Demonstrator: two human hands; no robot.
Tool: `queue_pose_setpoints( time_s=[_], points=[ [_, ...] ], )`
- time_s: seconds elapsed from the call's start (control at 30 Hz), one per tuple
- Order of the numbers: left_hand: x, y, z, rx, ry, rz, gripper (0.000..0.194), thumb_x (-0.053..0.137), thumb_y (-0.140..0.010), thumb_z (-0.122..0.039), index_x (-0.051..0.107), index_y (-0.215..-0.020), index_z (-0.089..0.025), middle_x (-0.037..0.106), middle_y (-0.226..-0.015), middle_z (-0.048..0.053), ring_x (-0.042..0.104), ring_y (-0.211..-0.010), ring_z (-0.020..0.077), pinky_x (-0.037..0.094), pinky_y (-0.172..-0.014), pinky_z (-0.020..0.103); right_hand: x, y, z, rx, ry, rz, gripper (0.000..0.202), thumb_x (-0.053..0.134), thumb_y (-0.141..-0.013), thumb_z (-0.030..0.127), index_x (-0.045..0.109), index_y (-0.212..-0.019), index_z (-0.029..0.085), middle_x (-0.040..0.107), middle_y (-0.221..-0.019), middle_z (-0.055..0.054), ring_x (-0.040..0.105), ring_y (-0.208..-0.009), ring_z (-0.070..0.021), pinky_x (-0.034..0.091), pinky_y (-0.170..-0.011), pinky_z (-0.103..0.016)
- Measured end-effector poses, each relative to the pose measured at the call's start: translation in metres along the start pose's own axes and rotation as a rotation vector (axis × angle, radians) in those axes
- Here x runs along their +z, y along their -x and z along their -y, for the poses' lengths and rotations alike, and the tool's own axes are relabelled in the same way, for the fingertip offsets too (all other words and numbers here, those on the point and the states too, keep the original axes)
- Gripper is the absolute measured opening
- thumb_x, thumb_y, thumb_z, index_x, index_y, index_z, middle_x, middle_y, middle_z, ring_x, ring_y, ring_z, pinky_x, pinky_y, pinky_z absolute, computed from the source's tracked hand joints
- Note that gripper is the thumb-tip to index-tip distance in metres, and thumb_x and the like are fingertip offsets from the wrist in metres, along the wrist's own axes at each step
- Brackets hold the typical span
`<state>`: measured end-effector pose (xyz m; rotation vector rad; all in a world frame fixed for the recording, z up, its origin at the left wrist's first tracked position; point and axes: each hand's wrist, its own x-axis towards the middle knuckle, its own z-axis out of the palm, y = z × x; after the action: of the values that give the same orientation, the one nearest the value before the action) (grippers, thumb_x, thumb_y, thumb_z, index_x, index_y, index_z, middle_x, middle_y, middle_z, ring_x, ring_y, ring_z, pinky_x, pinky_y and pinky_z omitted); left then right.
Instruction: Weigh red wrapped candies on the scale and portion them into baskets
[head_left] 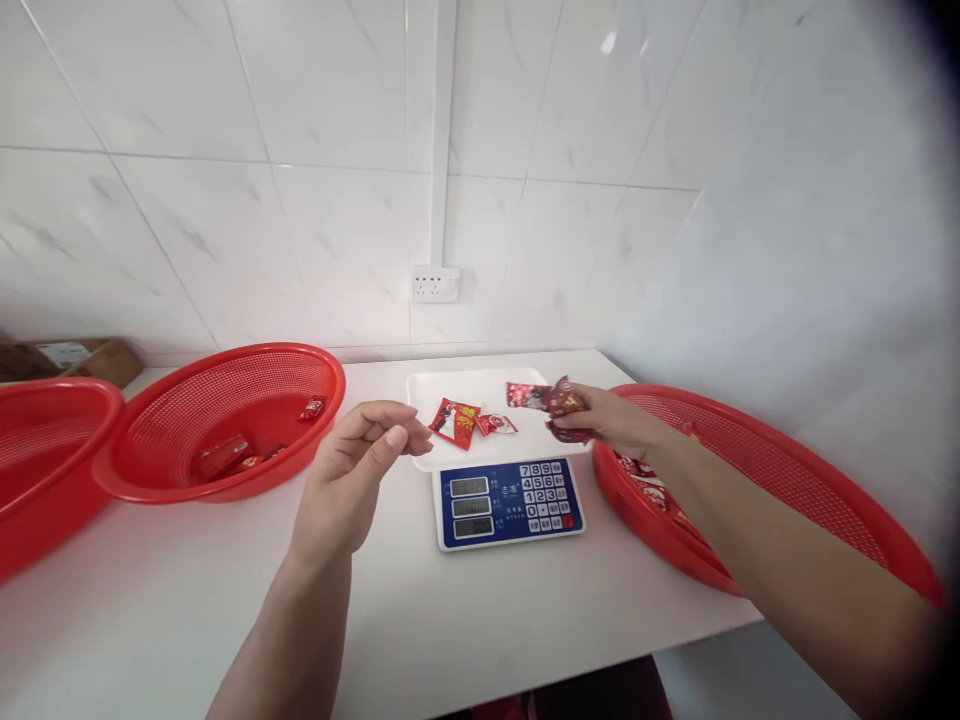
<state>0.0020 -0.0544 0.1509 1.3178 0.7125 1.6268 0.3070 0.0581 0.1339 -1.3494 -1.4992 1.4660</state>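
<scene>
My right hand (609, 418) grips several red snack packets (564, 403) at the right edge of the white scale tray (465, 385). On that tray lie a red packet (454, 421), a smaller packet (495, 424) and another packet (525, 394) by my right fingers. The blue-faced digital scale (510, 502) sits under the tray. My left hand (358, 470) hovers left of the scale, fingers curled with thumb against fingertips, holding nothing that I can see.
A red mesh basket (757, 440) with packets stands at the right under my right arm. Another red basket (225, 380) at the left holds a few packets (222, 455). A third red basket (52, 400) is at far left. A tiled wall with a socket (435, 284) is behind.
</scene>
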Motion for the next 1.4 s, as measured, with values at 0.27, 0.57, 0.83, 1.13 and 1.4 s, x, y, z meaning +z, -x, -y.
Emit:
queue_pose_setpoints(
  time_s=[0.27, 0.57, 0.83, 1.13, 1.4],
  points=[
    [-0.006, 0.000, -0.009, 0.046, 0.032, -0.019, 0.010, 0.066, -0.082, -0.028, 0.069, -0.090, -0.022, 0.070, -0.078, 0.001, 0.064, -0.073, 0.0121, 0.054, -0.071, 0.025, 0.035, -0.030, -0.006, -0.138, 0.463, -0.169, 0.035, 0.067, -0.066, 0.023, 0.057, -0.099, 0.020, 0.063, -0.073, 0.002, 0.056, -0.064, -0.0119, 0.044, -0.055, -0.023],
    [-0.007, 0.000, -0.015, 0.090, 0.005, -0.037, 0.009, 0.066, -0.081, -0.028, 0.068, -0.088, -0.023, 0.069, -0.076, 0.001, 0.064, -0.070, 0.0126, 0.054, -0.069, 0.027, 0.050, -0.029, -0.019, -0.222, 0.186, -0.357, 0.039, 0.068, -0.071, 0.031, 0.057, -0.106, 0.019, 0.066, -0.100, -0.006, 0.063, -0.089, -0.0184, 0.054, -0.081, -0.036],
    [-0.006, 0.003, -0.017, 0.133, -0.080, -0.145, 0.009, 0.062, -0.082, -0.032, 0.065, -0.087, -0.025, 0.065, -0.071, -0.001, 0.062, -0.067, 0.0139, 0.051, -0.066, 0.029, 0.058, 0.023, -0.056, -0.456, -0.149, -0.709, 0.028, 0.061, -0.080, 0.041, 0.050, -0.100, 0.025, 0.062, -0.089, 0.000, 0.063, -0.076, -0.0131, 0.055, -0.071, -0.030],
    [0.008, 0.015, -0.034, 0.185, -0.280, -0.400, 0.014, 0.052, -0.087, -0.036, 0.061, -0.077, -0.037, 0.049, -0.061, -0.004, 0.050, -0.056, 0.0138, 0.048, -0.062, 0.032, 0.104, 0.069, -0.155, -0.657, -0.013, -0.912, 0.036, 0.066, -0.076, 0.030, 0.034, -0.093, 0.028, 0.065, -0.094, -0.003, 0.065, -0.067, -0.0150, 0.053, -0.053, -0.029],
    [0.023, 0.024, -0.023, 0.174, -0.562, -0.105, 0.009, 0.061, -0.083, -0.031, 0.067, -0.091, -0.031, 0.067, -0.082, -0.001, 0.063, -0.076, 0.0198, 0.052, -0.070, 0.034, 0.105, 0.068, -0.159, -0.793, 0.070, -0.750, 0.033, 0.065, -0.076, 0.020, 0.040, -0.097, 0.029, 0.069, -0.089, -0.001, 0.069, -0.075, -0.0179, 0.058, -0.059, -0.034]
  ],
)
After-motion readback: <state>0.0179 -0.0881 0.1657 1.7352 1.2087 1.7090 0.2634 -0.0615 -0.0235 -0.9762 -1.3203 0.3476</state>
